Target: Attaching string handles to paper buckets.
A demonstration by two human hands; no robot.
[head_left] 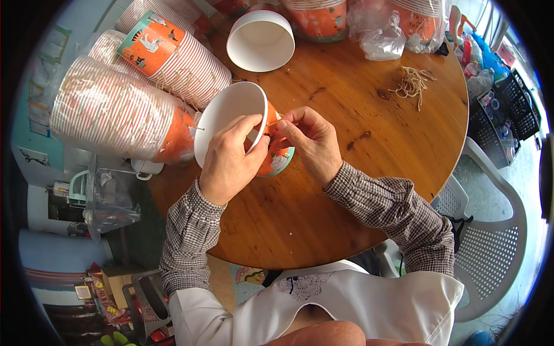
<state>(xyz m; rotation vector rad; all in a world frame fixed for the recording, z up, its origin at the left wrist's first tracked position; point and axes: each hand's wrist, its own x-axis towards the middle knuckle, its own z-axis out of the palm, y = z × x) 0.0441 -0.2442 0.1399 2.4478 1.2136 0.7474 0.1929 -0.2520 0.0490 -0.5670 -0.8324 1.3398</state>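
Note:
A paper bucket (pixel 225 109), white inside and orange with a teal bottom band outside, lies tilted on the wooden table with its mouth toward the left. My left hand (pixel 231 158) grips its rim, fingers over the edge and partly inside. At the bucket's outer wall, just below the rim, my right hand (pixel 317 141) pinches a thin tan string (pixel 274 122) between thumb and forefinger. The left fingertips almost meet the right ones there. A short string end (pixel 199 128) sticks out on the opposite side of the rim.
Stacked buckets in plastic wrap (pixel 115 109) and another stack (pixel 184 63) fill the left side. One white bucket (pixel 262 43) stands beyond. A loose bundle of tan strings (pixel 413 85) lies at the right. More buckets line the back; a grey chair (pixel 490 254) stands at the right.

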